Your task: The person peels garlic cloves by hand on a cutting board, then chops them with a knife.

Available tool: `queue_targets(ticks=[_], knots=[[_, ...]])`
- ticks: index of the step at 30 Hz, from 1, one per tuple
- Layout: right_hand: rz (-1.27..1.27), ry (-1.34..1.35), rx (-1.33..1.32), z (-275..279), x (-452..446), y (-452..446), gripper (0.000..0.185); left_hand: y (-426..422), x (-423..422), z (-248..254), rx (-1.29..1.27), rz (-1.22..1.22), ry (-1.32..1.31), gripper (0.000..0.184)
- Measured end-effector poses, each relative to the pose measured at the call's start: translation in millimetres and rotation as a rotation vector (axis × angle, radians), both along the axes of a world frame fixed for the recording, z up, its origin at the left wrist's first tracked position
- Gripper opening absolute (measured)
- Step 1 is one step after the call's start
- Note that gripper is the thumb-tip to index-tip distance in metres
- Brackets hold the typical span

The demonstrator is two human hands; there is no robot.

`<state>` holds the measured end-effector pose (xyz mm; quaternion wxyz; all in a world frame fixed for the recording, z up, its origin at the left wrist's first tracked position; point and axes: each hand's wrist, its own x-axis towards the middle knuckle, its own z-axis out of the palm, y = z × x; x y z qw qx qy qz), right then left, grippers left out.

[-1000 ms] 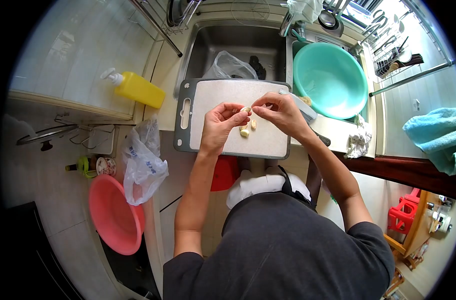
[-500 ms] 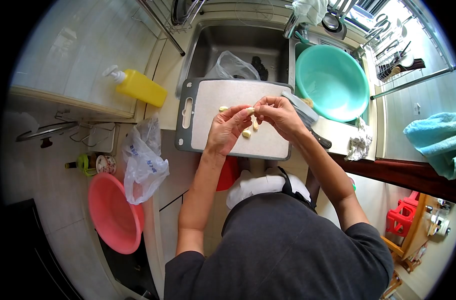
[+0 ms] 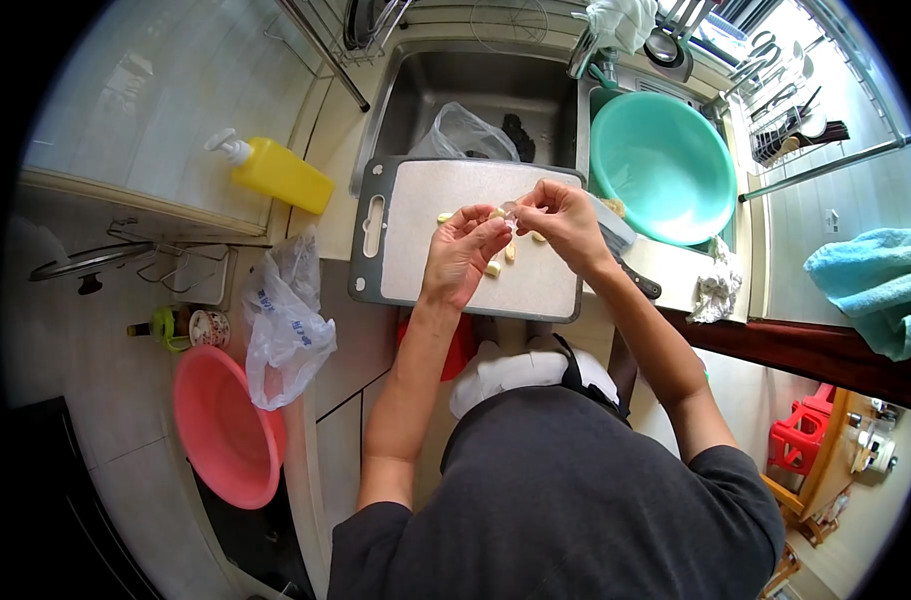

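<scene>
Holding a garlic clove (image 3: 498,213) between narrow fingers, the left hand (image 3: 457,256) is hovering above the cutting board (image 3: 428,190), beside the right hand (image 3: 566,225), whose fingers are pinching a pale peel (image 3: 511,207).

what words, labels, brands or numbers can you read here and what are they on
No text can be read.
White plastic bag: blue printing, too small and blurred to read.
Patterned tub: markings, too small to tell whether they are letters.
Yellow pump bottle: no lettering I can make out.
Cutting board: none visible.
</scene>
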<state>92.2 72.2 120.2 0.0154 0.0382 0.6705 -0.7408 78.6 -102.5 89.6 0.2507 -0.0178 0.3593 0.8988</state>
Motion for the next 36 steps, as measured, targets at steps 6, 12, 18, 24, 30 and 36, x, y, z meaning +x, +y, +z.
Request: queue_targets(ticks=[6,12,18,24,30,36], knots=[[0.038,0.052,-0.046,3,-6,0,0.008,-6,-7,15,-0.215,-0.025,-0.019,0.016],[0.112,0.113,0.241,5,-7,-1,0.009,-5,-9,4,-0.16,0.045,0.01,0.016],[0.108,0.135,0.254,3,-9,-7,0.013,3,-8,13,-0.253,0.161,0.109,0.01],[0.118,0.079,0.181,0,-15,-8,0.014,4,-11,12,-0.394,0.234,0.242,0.013],[0.12,0.099,0.132,-7,-20,-9,0.01,6,-10,13,-0.491,0.234,0.308,0.013],[0.099,0.038,0.041,-11,-25,-6,0.009,-3,-18,4,-0.125,0.106,-0.071,0.009]])
